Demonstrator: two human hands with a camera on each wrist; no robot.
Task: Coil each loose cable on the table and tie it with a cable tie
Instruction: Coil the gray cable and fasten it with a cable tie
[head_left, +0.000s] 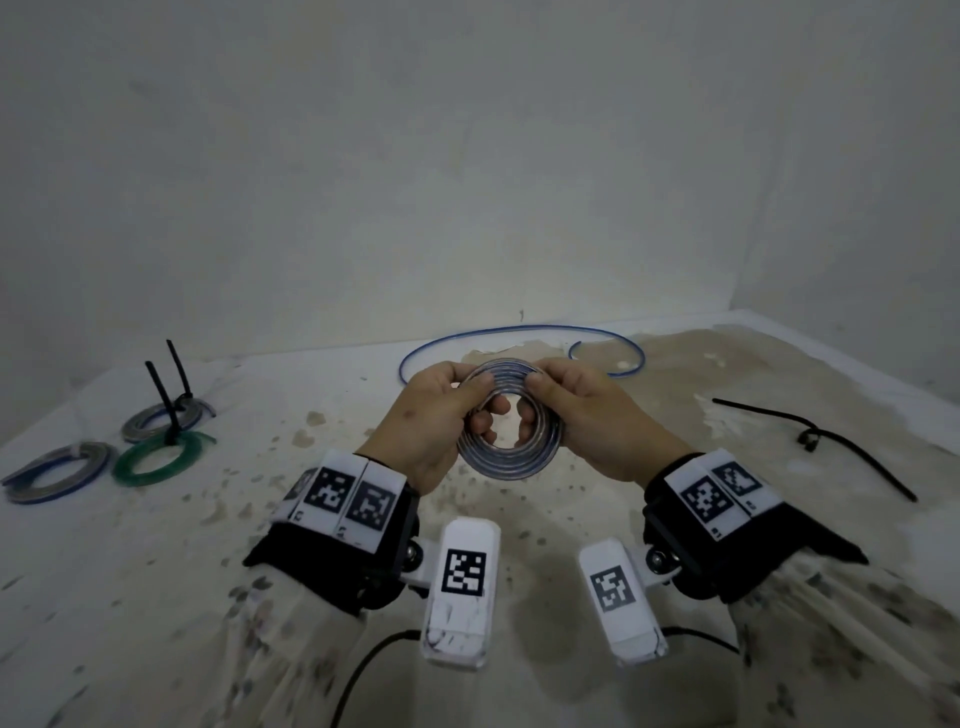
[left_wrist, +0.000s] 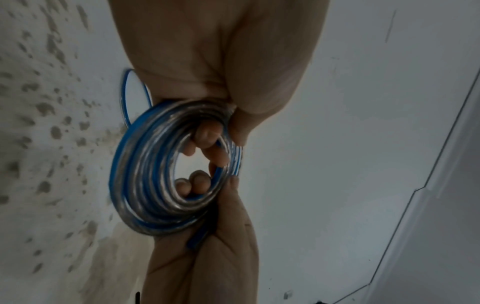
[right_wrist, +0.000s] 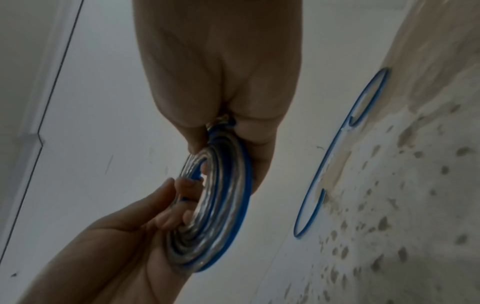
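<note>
Blue-silver coil (head_left: 506, 457) pinched by both hands; palms hide rim.

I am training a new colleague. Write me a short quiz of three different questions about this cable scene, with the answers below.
1. True or false: the coil is held by both hands.
2. Multiple choice: where does the loose black cable tie lie? A) left of the hands, beside the green coil B) on the table to the right of the hands C) inside the held coil
3. Fill in: the uncoiled blue cable lies on the table ____ the hands, near the wall.

Key:
1. True: the left hand and the right hand both grip its upper edge.
2. B
3. beyond
</note>
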